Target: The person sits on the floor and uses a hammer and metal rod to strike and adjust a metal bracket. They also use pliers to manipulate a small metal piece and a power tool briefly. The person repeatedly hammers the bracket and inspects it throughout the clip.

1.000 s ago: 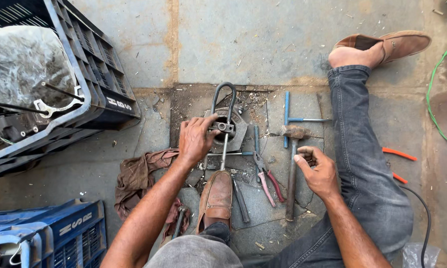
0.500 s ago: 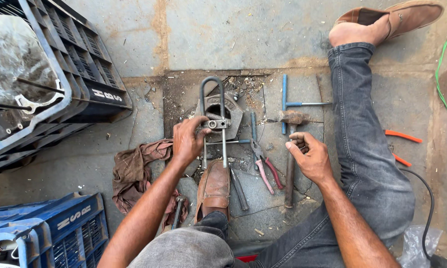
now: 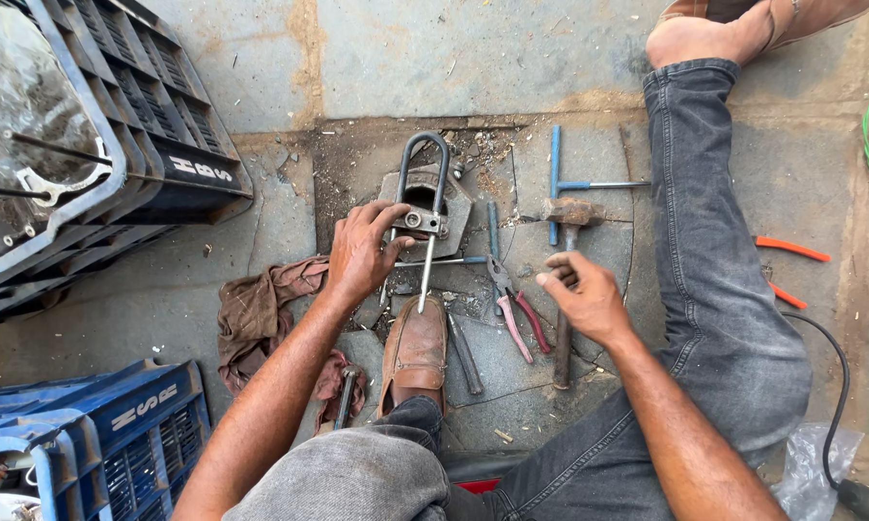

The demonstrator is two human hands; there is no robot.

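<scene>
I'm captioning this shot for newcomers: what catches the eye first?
At centre, the left hand grips a metal U-shaped puller clamped on a grey part, just above a brown shoe. The right hand hovers over a hammer and red-handled pliers on the stone floor.

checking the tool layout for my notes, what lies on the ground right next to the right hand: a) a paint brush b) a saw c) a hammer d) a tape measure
c: the right hand hovers over the wooden handle of a hammer lying on the floor, with red-handled pliers just beside it, while the left hand rests on the U-shaped metal puller.
</scene>
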